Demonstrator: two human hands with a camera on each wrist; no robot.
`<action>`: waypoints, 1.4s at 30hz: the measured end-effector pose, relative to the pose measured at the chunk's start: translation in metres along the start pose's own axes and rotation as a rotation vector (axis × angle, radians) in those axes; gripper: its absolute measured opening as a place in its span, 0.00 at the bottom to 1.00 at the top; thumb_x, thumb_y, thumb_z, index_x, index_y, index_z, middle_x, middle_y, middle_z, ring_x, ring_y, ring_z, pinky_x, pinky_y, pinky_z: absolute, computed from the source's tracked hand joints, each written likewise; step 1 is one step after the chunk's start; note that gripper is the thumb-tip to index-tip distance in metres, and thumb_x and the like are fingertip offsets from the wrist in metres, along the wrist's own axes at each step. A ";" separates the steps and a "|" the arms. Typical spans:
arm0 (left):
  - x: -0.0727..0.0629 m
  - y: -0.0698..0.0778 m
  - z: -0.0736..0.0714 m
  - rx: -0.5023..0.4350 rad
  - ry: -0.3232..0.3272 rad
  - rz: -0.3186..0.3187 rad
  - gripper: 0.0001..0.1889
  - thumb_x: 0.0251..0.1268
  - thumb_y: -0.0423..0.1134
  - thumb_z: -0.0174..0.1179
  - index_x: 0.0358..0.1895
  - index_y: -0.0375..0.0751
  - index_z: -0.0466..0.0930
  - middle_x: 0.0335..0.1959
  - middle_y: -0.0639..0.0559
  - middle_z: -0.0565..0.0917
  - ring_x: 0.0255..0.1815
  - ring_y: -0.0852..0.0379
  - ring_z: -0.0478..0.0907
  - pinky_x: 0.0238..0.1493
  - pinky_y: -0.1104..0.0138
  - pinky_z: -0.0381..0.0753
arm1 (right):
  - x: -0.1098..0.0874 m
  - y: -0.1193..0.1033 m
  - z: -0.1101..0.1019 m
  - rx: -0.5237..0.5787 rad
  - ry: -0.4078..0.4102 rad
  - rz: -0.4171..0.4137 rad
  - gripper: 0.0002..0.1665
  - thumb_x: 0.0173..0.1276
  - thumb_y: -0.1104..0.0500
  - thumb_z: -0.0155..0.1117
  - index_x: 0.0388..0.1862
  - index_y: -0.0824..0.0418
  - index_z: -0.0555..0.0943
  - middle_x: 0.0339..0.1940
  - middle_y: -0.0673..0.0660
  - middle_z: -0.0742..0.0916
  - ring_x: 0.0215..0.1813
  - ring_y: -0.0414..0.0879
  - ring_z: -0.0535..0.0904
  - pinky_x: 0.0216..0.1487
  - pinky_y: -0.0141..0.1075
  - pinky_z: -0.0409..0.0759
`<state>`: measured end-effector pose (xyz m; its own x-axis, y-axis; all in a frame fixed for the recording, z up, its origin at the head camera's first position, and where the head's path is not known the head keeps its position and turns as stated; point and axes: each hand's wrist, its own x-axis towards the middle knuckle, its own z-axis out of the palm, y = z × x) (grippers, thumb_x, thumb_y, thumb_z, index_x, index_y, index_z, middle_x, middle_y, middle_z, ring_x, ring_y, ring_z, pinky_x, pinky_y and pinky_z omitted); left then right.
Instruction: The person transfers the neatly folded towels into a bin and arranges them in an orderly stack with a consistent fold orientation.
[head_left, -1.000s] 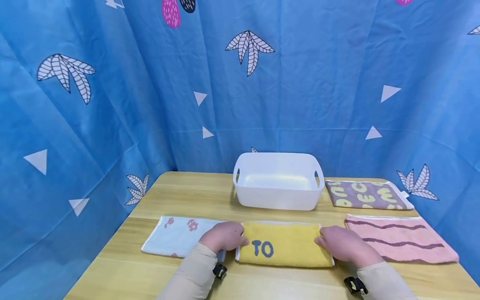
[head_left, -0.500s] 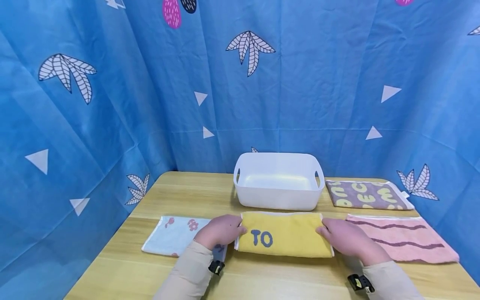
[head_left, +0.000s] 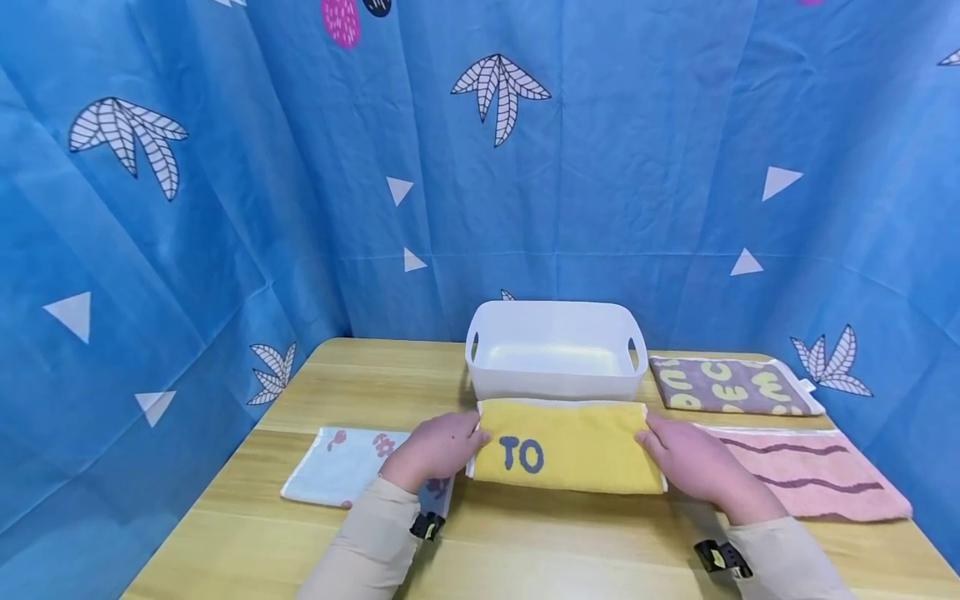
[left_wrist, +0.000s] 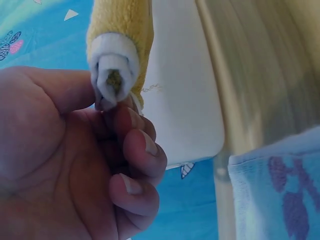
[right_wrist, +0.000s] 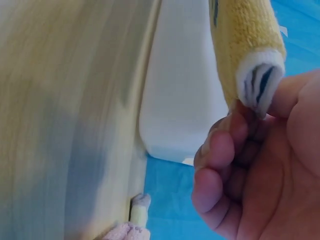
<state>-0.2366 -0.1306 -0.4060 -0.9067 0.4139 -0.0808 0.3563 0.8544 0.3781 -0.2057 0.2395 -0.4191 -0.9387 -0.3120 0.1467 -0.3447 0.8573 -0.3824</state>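
Left hand (head_left: 435, 450) and right hand (head_left: 692, 462), both curled, pinch opposite ends of folded yellow towel (head_left: 577, 450). Towel held above counter (head_left: 570, 546), in front of white bin (head_left: 555, 386). Advisable: equal grip, level ends, all layers pinched together.

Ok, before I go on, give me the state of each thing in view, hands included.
Yellow towel: folded in layers, lifted off the table.
Left hand: pinching the towel's left end.
Right hand: pinching its right end.
White basket: upright, open at the top.
Light blue towel: lying flat, partly hidden by the left arm.
Pink towel: lying flat.
Purple towel: lying flat.
Blue curtain: hanging.
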 end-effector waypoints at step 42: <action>0.016 0.006 -0.034 -0.033 0.171 0.039 0.14 0.83 0.50 0.44 0.52 0.47 0.74 0.27 0.54 0.74 0.33 0.56 0.74 0.44 0.56 0.76 | 0.026 -0.004 -0.034 0.028 0.149 -0.001 0.17 0.84 0.48 0.45 0.40 0.57 0.73 0.24 0.52 0.72 0.31 0.49 0.71 0.35 0.47 0.70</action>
<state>-0.2564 -0.1294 -0.3736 -0.9185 0.3848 0.0911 0.3869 0.8271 0.4078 -0.2282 0.2417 -0.3827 -0.9276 -0.2471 0.2801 -0.3479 0.8444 -0.4074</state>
